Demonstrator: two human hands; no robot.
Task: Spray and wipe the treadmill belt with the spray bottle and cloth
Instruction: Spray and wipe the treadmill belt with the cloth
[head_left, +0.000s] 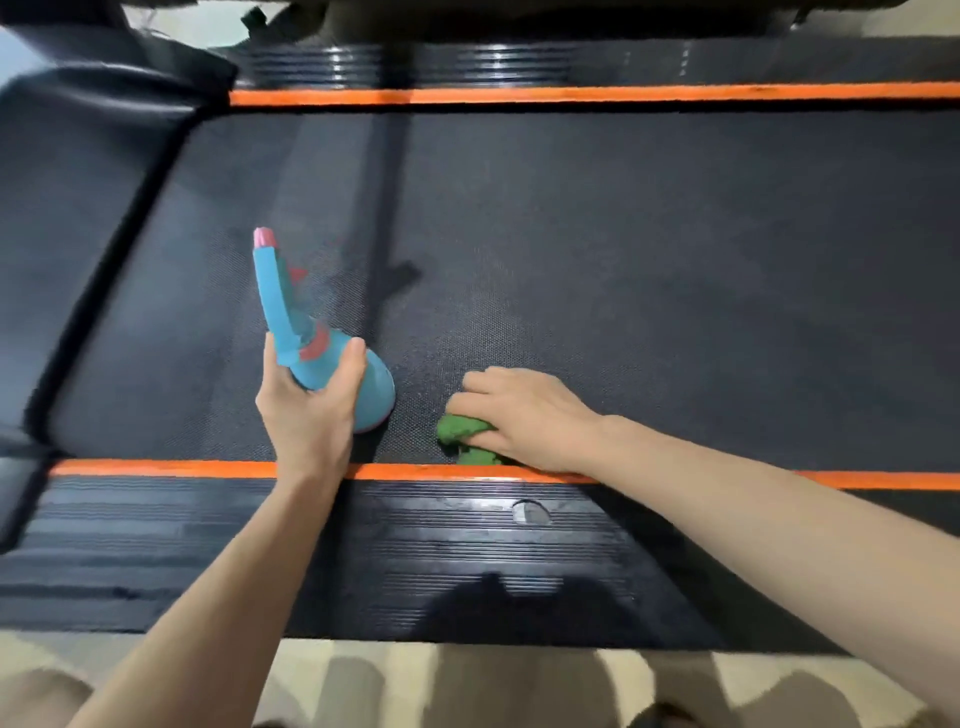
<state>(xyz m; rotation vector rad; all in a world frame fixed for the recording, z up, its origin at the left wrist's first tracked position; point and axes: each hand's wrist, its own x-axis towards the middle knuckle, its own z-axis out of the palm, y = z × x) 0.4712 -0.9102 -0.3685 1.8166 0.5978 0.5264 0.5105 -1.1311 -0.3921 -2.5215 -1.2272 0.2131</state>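
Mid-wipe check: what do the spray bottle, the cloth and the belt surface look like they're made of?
Spray bottle: looks like smooth, opaque blue plastic with pink trim, going by its even moulded shape. Cloth: soft green fabric, probably microfibre or terry, bunched into folds under the right hand. Treadmill belt: dark, matte, seemingly rubberised, with a fine dotted texture.

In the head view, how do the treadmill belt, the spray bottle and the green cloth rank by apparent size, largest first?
1. treadmill belt
2. spray bottle
3. green cloth, partly hidden under the right hand, so its full size is unsure.
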